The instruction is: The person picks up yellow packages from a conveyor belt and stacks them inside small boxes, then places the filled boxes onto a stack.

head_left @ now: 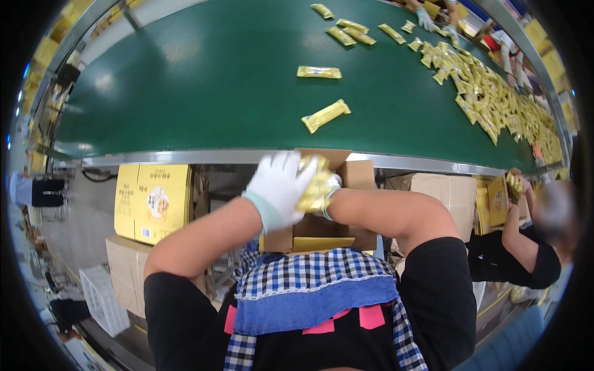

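Note:
My left hand [276, 184], in a white glove, presses its fingers against a bunch of yellow snack packets [315, 191], slightly blurred. On the bunch's other side is my right hand [333, 185], gloved too and mostly hidden behind the packets, its fingers seeming to close round them. Both hands are above an open cardboard box [365, 237] right in front of my apron, and a yellow flap shows at its near side. Just beyond the belt's metal edge lie two single packets, a nearer tilted packet [326, 116] and a farther level packet [318, 72].
The green conveyor belt [204, 80] spans the far side, with a heap of packets [489, 93] on its right. Yellow cartons [153, 201] stand on a brown carton [127, 266] at left. A co-worker [526, 247] handles a yellow box at right; other gloved hands [425, 20] reach in far off.

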A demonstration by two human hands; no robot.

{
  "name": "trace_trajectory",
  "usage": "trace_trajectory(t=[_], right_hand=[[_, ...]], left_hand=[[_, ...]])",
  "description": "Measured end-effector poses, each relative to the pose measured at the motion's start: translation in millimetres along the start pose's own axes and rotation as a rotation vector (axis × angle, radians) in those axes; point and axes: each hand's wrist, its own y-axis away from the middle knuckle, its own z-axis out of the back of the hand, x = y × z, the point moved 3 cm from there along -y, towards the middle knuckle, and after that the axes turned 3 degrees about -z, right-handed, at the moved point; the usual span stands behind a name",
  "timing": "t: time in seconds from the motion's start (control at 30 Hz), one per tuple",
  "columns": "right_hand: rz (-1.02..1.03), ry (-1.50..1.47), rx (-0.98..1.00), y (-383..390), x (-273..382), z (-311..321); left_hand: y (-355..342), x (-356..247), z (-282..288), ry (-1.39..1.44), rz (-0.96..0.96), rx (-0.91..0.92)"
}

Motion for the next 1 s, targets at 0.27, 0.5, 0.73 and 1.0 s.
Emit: trace_trajectory(t=[0.27, 0.5, 0.73, 1.0], right_hand=[[0.083, -0.315, -0.255, 26.9, -41.7, 33.6], [0.308, -0.229, 0.140, 124.1, -11.0, 83.1], [0.793, -0.496, -0.082, 122.7, -9.3, 38.2], [0.131, -0.324, -0.977, 26.6, -176.3, 102.7]], left_hand=[[-44.9, -65.3, -64.9, 0.363, -0.210, 0.741], [-15.5, -67.2, -143.2, 0.246, 0.028, 0.814], [-41.9, -25.3, -49.7, 0.470, -0.184, 0.855], [-52.5, 174.7, -85.6, 0.128, 0.553, -0.519]])
